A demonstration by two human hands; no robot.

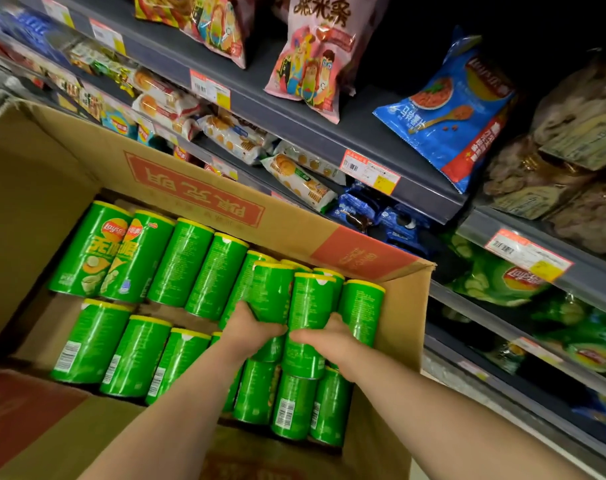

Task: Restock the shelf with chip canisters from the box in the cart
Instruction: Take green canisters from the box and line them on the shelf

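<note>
- Your two bare forearms fill the near edge, reaching forward and down into the box. Both hands are at its right end, side by side and almost touching.
- Your left hand is wrapped round the near end of the left-hand canister. Your right hand is clamped the same way on the right-hand canister. Most of the fingers are hidden behind the tubes.
- Both held tubes sit tipped up above the packed layer. Their long axes run away from you, with the yellow lids on the far end, toward the shelf.
- The other chip canisters lie on their sides in two rows along the same axis. They are bright green and glossy, with yellow rims and barcodes near your end.
- The shelf lies ahead and to your right, so I judge your right hand the nearer one. Lifting clear of the box's far wall likely comes first.
- The cart itself is out of view.
</note>
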